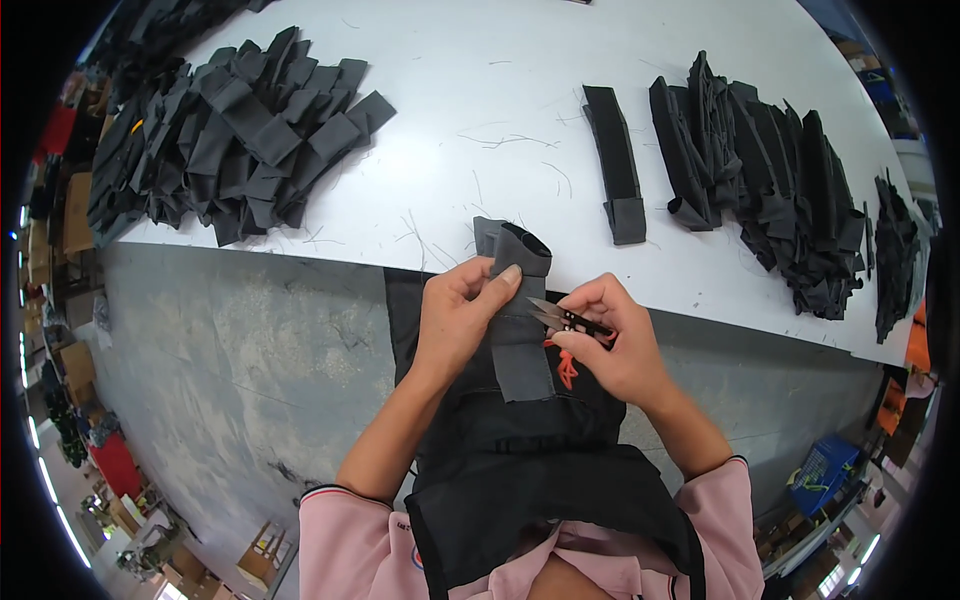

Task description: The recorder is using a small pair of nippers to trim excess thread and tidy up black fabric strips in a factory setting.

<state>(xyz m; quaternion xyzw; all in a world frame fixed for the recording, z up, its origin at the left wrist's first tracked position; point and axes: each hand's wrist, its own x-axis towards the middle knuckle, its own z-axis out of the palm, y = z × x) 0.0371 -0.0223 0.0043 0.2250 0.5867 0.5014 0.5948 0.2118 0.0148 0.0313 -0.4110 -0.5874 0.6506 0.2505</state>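
My left hand (458, 312) pinches a dark grey fabric strip (522, 368) between thumb and fingers. The strip's upper end is folded over in a loop at the table's edge, and its lower end hangs down over my black apron. In my right hand (618, 345) is a pair of black thread snips (570, 318) with an orange-red cord (567, 368) dangling from it. The blades point left at the strip's right edge, their tips slightly apart; whether they touch the cloth I cannot tell. A single finished-looking dark strip (617, 165) lies on the table beyond my right hand.
On the white table (430, 110), a large heap of dark fabric strips (240, 130) sits at the left. Another pile of strips (760, 180) lies at the right, with a smaller bundle (893, 255) beyond it. Loose threads (510, 140) are scattered between. A blue crate (825, 470) stands on the floor.
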